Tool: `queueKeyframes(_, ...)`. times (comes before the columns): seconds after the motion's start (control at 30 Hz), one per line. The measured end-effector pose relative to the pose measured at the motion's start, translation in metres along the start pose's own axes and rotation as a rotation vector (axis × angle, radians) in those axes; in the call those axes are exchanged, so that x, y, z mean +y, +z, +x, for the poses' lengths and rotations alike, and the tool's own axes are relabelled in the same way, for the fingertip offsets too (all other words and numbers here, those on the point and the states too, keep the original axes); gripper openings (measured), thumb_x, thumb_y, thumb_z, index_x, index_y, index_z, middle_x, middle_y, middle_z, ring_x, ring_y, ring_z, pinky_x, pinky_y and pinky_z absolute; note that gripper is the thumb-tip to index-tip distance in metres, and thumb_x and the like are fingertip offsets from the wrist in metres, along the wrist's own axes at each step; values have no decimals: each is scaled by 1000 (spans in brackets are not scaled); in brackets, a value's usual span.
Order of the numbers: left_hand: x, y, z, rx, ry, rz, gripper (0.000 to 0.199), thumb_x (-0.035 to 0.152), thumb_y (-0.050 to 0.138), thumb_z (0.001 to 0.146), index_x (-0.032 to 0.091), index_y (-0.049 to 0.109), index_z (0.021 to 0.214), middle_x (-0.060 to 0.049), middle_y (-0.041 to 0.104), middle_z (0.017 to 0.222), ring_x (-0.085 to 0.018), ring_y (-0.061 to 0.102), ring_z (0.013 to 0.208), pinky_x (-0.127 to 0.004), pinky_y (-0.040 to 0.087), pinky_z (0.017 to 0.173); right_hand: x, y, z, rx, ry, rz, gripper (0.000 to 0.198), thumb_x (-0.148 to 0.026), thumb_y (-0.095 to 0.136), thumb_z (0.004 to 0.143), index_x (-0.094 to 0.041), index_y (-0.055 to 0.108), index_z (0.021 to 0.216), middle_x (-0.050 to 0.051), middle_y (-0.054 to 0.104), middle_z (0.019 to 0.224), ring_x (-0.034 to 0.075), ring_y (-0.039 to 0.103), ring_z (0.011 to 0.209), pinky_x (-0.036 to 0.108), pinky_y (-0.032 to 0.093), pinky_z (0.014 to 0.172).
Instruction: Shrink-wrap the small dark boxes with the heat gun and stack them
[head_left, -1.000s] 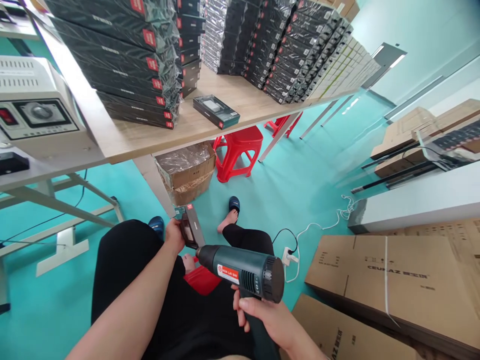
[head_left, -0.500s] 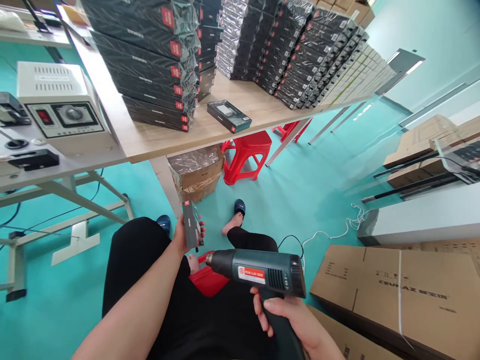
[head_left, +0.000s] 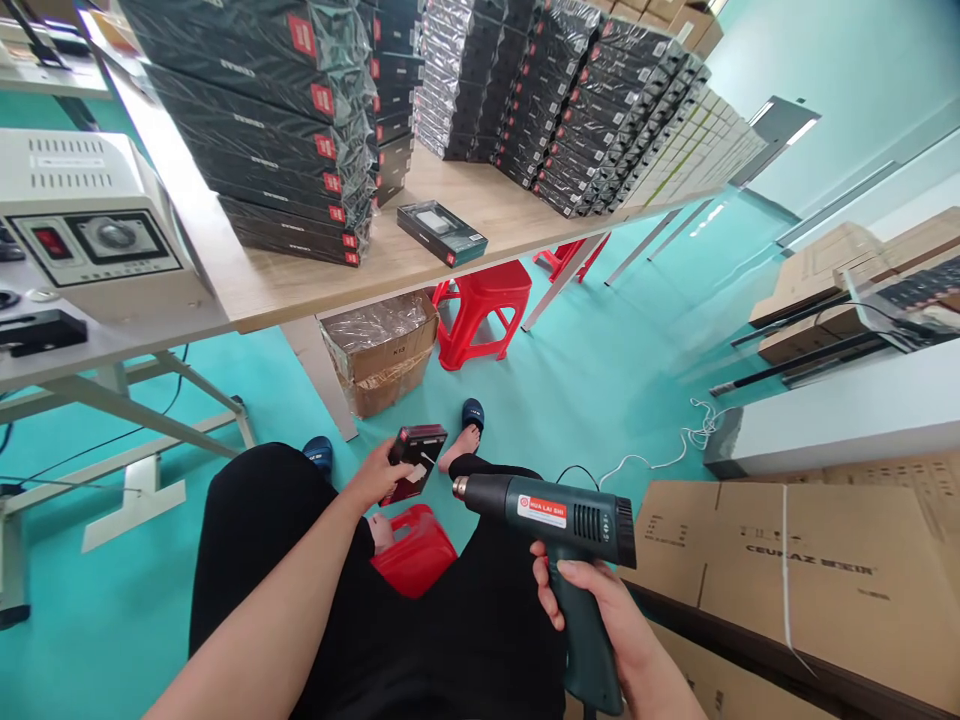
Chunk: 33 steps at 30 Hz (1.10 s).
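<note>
My left hand [head_left: 376, 474] is closed around a small dark box [head_left: 424, 452] with reddish edges, tilted above the floor between my knees. My right hand [head_left: 592, 600] grips the handle of a dark green heat gun [head_left: 551, 512] with an orange and white label. Its metal nozzle points left, toward the box but apart from it. On the near edge of the wooden table lies a single dark box [head_left: 442, 234]. Beside it rises a stack of black boxes [head_left: 277, 170] in clear film with red corner marks.
More wrapped stacks [head_left: 600, 110] stand farther along the table [head_left: 315, 285]. At left sits a beige machine [head_left: 97, 220] with a dial and red switch. Below are an open carton [head_left: 382, 350] and a red stool [head_left: 484, 310]. Large cartons [head_left: 795, 560] fill the right side; a white cable [head_left: 690, 430] crosses the floor.
My left hand has turned the box so another face shows, and moved it slightly right. The heat gun has shifted right and a little up. The whole view has swung slightly.
</note>
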<state>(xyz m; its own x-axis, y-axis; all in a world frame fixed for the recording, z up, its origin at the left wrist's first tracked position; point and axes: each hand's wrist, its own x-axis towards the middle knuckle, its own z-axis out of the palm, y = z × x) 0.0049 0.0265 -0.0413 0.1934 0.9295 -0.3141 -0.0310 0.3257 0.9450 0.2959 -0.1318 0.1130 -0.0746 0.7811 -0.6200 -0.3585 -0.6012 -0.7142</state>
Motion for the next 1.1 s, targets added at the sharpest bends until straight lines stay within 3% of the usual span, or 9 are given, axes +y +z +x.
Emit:
queueKeyframes(0.13, -7, -2, 3, -36, 152, 236, 40, 16, 64, 64, 15, 64, 104, -2, 67, 87, -21, 61, 84, -32, 48, 76, -8, -2, 5, 46, -25, 77, 27, -29, 58, 82, -14, 68, 102, 7, 63, 82, 14, 56, 60, 24, 44, 50)
queueKeyframes(0.43, -9, -3, 3, -111, 248, 303, 35, 12, 55, 69, 17, 60, 104, 0, 57, 84, -16, 53, 80, -27, 41, 73, -20, 2, 9, 49, -18, 38, 27, -30, 58, 82, -15, 68, 103, 7, 63, 85, 14, 56, 64, 24, 45, 53)
queueKeyframes(0.63, -7, -3, 0, -111, 281, 396, 31, 10, 53, 68, 18, 59, 97, 4, 51, 75, -14, 49, 72, -26, 38, 69, -24, 1, 22, 19, -6, -5, 28, -31, 62, 78, -14, 68, 100, 7, 64, 82, 16, 59, 63, 26, 46, 51)
queueKeyframes(1.1, -9, 1, 1, -98, 300, 429, 34, 8, 51, 63, 17, 64, 93, 0, 60, 80, -17, 54, 78, -29, 42, 73, -32, 14, 22, 14, 18, -145, 27, -29, 62, 78, -13, 68, 98, 7, 66, 80, 15, 60, 61, 26, 48, 52)
